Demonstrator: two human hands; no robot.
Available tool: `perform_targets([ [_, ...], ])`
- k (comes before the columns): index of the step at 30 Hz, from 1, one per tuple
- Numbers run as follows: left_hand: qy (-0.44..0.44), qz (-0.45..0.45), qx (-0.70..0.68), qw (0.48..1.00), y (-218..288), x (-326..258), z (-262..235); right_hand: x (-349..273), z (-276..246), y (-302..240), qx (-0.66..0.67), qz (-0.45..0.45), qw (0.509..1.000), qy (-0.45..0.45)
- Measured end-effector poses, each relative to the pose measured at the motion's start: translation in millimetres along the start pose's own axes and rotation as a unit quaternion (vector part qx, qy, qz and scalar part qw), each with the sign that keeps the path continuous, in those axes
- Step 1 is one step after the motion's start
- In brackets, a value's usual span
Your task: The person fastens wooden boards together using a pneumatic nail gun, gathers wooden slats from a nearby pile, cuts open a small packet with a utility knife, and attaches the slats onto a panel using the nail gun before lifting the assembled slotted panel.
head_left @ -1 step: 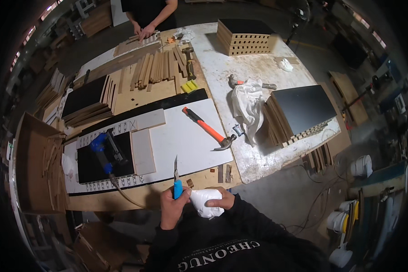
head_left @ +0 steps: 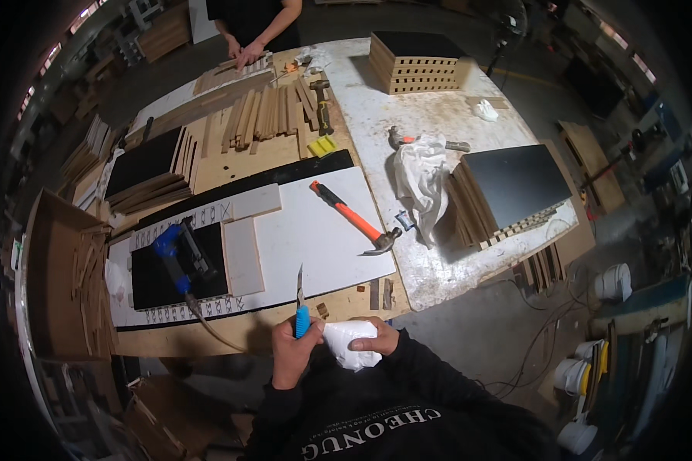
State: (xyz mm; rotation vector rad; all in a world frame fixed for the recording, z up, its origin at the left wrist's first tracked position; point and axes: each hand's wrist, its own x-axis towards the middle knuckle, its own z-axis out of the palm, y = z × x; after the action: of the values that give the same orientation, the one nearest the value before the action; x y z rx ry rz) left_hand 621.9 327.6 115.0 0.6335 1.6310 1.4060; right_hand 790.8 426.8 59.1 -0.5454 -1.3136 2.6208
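My left hand (head_left: 291, 355) is wrapped round the blue handle of a utility knife (head_left: 302, 319), its long blade standing up and away from me. My right hand (head_left: 381, 342) grips a white, crumpled bundle (head_left: 350, 343), thumb laid across its front. Whether the bundle is cloth or plastic film, I cannot tell. The left fingertips come up to the bundle's left edge. Both hands are just off the table's near edge. Beyond them, a claw hammer (head_left: 356, 218) with an orange and black handle lies on a white board (head_left: 319, 265).
A blue air nailer (head_left: 183, 257) with a hose rests on a black panel at the left. Wood strips (head_left: 261, 119) lie farther back, where another person's hands (head_left: 247, 55) work. White cloth (head_left: 421, 180) and stacked black panels (head_left: 515, 184) occupy the right-hand table.
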Motion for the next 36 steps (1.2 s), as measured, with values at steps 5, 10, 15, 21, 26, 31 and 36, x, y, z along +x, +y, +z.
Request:
perform_targets([
  [5, 0.047, -0.020, -0.037, 0.998, -22, 2, -9, -1, -6, 19, -0.017, -0.007, 0.998, 0.059],
  [10, 0.057, -0.077, 0.020, 0.995, -27, 6, -14, 5, -21, 25, 0.007, 0.033, 0.989, 0.144],
  [15, 0.034, -0.064, 0.107, 0.992, -72, 13, -17, 26, -38, 15, -0.135, 0.039, 0.966, 0.216],
  [21, 0.005, 0.123, 0.279, 0.952, -92, 43, -21, 44, -58, 8, -0.146, 0.047, 0.964, 0.218],
  [26, -0.015, 0.166, 0.303, 0.938, -102, 49, -27, 47, -58, 9, -0.102, 0.030, 0.964, 0.243],
  [31, -0.016, 0.188, 0.316, 0.930, -106, 55, -26, 43, -62, 20, -0.098, 0.028, 0.953, 0.284],
  [36, -0.031, 0.223, 0.317, 0.921, -107, 59, -21, 44, -63, 18, -0.118, 0.047, 0.951, 0.284],
])
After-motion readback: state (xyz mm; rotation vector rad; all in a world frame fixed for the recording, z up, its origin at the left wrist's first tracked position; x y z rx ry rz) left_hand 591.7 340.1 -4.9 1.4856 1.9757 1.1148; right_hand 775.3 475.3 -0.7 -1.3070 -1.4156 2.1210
